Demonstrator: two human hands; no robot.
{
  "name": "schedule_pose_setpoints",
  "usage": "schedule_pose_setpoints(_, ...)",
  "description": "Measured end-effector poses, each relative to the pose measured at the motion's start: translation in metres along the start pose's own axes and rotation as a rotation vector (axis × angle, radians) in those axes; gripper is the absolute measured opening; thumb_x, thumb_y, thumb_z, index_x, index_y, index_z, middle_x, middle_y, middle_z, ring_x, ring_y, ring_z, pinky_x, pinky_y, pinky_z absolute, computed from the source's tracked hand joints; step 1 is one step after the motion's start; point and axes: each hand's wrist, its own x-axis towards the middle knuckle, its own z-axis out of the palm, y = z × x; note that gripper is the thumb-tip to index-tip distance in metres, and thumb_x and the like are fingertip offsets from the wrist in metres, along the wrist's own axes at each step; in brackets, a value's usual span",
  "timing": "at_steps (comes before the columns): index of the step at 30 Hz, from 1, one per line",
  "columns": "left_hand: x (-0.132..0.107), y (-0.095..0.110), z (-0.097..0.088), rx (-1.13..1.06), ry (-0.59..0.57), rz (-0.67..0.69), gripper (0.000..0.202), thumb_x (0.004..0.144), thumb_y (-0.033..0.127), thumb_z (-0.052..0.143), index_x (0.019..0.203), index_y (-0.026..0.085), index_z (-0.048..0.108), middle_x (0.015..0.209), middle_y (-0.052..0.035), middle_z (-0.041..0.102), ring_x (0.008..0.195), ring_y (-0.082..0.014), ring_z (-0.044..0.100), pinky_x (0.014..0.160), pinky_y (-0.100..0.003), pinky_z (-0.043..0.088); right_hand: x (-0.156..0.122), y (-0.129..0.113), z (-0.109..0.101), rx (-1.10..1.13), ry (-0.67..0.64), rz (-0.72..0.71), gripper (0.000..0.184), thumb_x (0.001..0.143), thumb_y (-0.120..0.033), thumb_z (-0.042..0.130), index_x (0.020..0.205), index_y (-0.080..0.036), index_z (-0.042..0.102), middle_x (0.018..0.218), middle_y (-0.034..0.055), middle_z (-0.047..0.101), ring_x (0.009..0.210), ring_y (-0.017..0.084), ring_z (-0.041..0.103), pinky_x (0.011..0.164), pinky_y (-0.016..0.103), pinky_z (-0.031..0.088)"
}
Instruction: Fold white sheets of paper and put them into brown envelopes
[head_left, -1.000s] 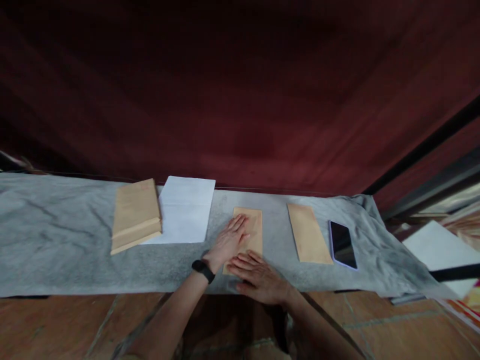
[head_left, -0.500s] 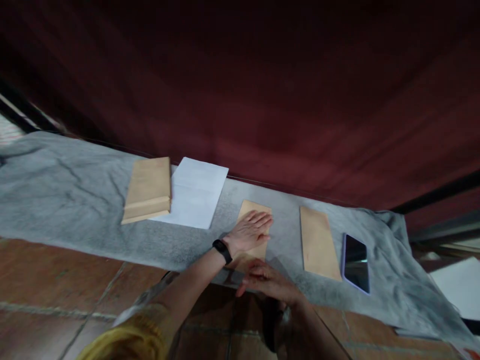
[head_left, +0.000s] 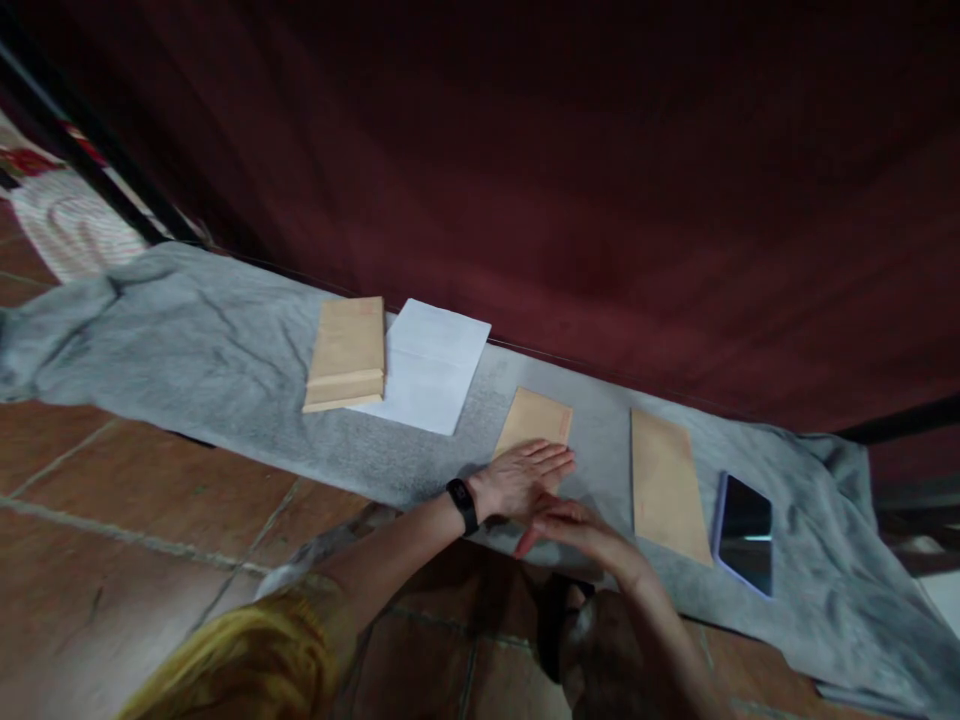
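My left hand [head_left: 523, 480], with a black band on its wrist, lies flat with fingers stretched out on a small brown paper envelope [head_left: 534, 415]. The envelope's far part shows, while its near part is hidden under my hands. Close against the left hand, my right hand [head_left: 568, 527] is over the near end of the envelope. Its thumb stands apart from the fingers, and I see nothing held in it. Another brown envelope [head_left: 667, 485] lies to the right, apart from both hands.
A stack of brown envelopes [head_left: 349, 340] partly covers a creased white sheet [head_left: 439, 362] on the left. At the right lies a phone [head_left: 745, 532]. Everything rests on a grey cloth [head_left: 247, 370] along a dark red curtain [head_left: 525, 220]. Tiled floor [head_left: 150, 500] shows below.
The view has shifted, so things sit further right. My left hand has slid toward the envelope's near end, uncovering its far part. My right hand has come closer to the left.
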Motion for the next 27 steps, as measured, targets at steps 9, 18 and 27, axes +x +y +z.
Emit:
schedule_pose_setpoints(9,-0.021,0.014,0.013,-0.115,0.098,0.057,0.058,0.101,0.047,0.047,0.152,0.021,0.039,0.162,-0.0062,0.035,0.152,-0.0193,0.024,0.127,-0.039,0.014,-0.008,0.014,-0.018,0.439,0.369,-0.017,0.053,0.091,-0.063,0.047,0.091,-0.020,0.078,0.098,0.0122,0.078,0.094,0.028,0.073,0.093,0.046,0.055)
schedule_pose_setpoints(18,-0.043,0.037,-0.002,-0.073,0.053,0.105,0.070,0.098,0.061,0.044,0.153,0.017,0.037,0.159,-0.0110,0.040,0.149,-0.0234,0.032,0.125,-0.038,0.015,0.023,0.037,-0.012,-0.270,0.771,0.023,0.045,0.100,-0.044,0.041,0.131,-0.022,0.065,0.137,0.0095,0.065,0.129,0.024,0.058,0.114,0.047,0.043)
schedule_pose_setpoints(27,-0.061,0.050,-0.009,-0.168,-0.020,0.113,0.077,0.095,0.068,0.044,0.152,0.015,0.042,0.156,-0.0146,0.044,0.147,-0.0263,0.037,0.125,-0.039,0.021,0.044,0.063,0.007,-0.936,0.631,0.160,0.059,0.104,-0.040,0.034,0.156,-0.012,0.032,0.164,0.0141,0.027,0.152,0.024,0.026,0.124,0.048,0.026)
